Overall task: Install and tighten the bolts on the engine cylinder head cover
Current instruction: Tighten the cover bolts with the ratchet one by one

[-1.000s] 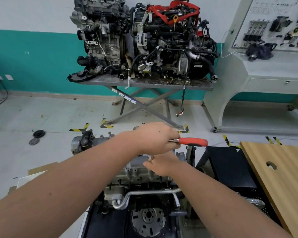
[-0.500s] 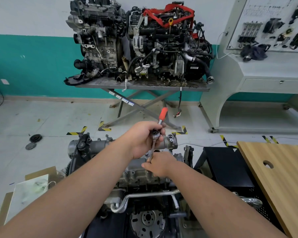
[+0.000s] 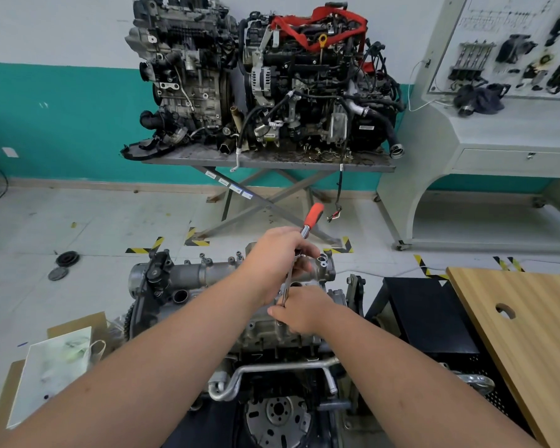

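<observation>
A grey engine with its cylinder head cover (image 3: 188, 273) stands low in front of me. My left hand (image 3: 277, 253) grips the head of a ratchet wrench whose red handle (image 3: 314, 215) points up and away. A steel extension bar (image 3: 287, 286) runs down from the ratchet to the cover. My right hand (image 3: 301, 313) pinches the bar's lower end against the cover; the bolt and socket under it are hidden.
A wooden board with a hole (image 3: 530, 334) lies at the right over a black stand (image 3: 427, 318). Cardboard and a white sheet (image 3: 52, 360) lie at the left. Two engines sit on a scissor table (image 3: 265, 163) behind; a white display bench (image 3: 498, 140) stands far right.
The red handle swung from pointing right to pointing up and away. My left hand slid from the handle to the ratchet head. My right hand stayed on the bar's foot.
</observation>
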Motion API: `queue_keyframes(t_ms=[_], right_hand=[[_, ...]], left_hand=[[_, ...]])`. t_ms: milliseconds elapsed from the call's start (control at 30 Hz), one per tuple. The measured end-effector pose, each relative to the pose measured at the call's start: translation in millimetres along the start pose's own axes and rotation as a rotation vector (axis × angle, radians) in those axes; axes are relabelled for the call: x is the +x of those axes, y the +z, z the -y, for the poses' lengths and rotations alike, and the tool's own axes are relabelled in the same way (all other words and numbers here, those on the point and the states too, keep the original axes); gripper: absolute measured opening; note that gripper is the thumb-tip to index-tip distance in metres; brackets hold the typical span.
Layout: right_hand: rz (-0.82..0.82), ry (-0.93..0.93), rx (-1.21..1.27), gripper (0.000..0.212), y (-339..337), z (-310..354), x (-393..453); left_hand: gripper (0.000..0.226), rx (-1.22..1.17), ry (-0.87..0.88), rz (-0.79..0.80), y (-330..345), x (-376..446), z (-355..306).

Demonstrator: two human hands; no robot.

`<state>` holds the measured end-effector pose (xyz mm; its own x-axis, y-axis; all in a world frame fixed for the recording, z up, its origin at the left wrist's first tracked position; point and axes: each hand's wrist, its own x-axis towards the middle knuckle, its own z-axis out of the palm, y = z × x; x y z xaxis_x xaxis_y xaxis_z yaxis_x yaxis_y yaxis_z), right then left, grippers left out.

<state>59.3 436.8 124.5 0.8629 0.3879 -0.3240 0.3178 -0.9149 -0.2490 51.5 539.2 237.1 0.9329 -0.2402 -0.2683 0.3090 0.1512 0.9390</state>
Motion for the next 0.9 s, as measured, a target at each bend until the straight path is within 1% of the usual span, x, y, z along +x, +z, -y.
queue_keyframes(t_ms=[167, 333, 467, 500, 533, 567, 633, 700, 767, 800, 833, 900], right_hand=[[-0.007, 0.014, 0.005, 0.041, 0.5, 1.3, 1.0], [-0.006, 0.027, -0.034, 0.039, 1.2, 2.4, 1.0], [0.007, 0.047, -0.042, 0.042, -1.5, 4.5, -0.3], [0.009, 0.048, -0.041, 0.042, -1.8, 4.9, -0.9], [0.015, 0.053, -0.046, 0.043, -2.2, 5.4, -1.4], [0.026, 0.072, -0.050, 0.044, -2.7, 6.1, -2.0], [0.041, 0.093, -0.042, 0.047, -3.7, 8.5, -2.6], [0.051, 0.115, -0.032, 0.048, -3.9, 8.6, -1.8], [0.047, 0.116, -0.017, 0.048, -4.7, 9.7, -3.1], [0.040, 0.117, -0.009, 0.048, -3.7, 8.1, -2.2], [0.027, 0.129, -0.002, 0.048, -3.4, 7.2, -3.5], [-0.013, 0.114, 0.035, 0.046, -3.3, 7.9, -8.0]], left_hand=[[0.030, 0.039, 0.037, -0.105, 7.4, -2.6, 1.6], [0.034, -0.027, 0.028, -0.153, 8.5, -4.5, 2.0], [0.034, -0.019, -0.004, -0.174, 11.5, -5.6, -2.0], [0.031, 0.025, -0.006, -0.172, 11.2, -6.0, -2.6], [0.027, 0.131, 0.012, -0.160, 9.6, -6.2, -2.8], [0.023, 0.306, 0.054, -0.134, 6.8, -6.0, -3.3], [0.017, 0.743, 0.183, -0.049, -1.1, -5.1, -6.8], [0.023, 1.191, 0.336, 0.038, -6.7, -1.3, -12.1], [0.028, 1.619, 0.547, 0.087, -10.1, 2.7, -13.4], [0.029, 1.727, 0.696, 0.104, -12.5, 4.1, -12.8], [0.030, 1.751, 0.867, 0.122, -16.2, 5.3, -10.7], [0.034, 1.673, 1.190, 0.141, -25.1, 7.1, -1.3]])
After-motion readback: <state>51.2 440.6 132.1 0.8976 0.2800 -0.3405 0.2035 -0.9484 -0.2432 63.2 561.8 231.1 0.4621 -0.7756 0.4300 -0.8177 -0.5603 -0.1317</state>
